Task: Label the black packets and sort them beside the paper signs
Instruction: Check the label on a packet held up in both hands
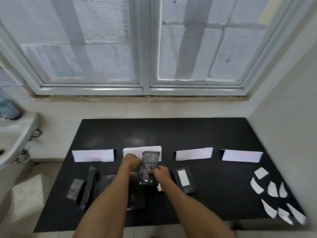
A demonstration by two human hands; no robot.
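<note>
Both hands hold one shiny black packet (148,166) upright above the middle of the black table (214,134). My left hand (132,161) grips its left edge and my right hand (160,172) pinches its right side. Behind it stand several white paper signs in a row: far left (93,155), partly hidden middle (137,150), right (193,153), far right (242,156). A black packet with a white label (183,180) lies to the right of my hands. Unlabelled black packets (89,184) lie at the left.
Several loose white label pieces (272,189) are scattered at the table's right front corner, next to the wall. A white sink (15,140) with a bottle (8,107) stands at the left. A window sill runs behind the table.
</note>
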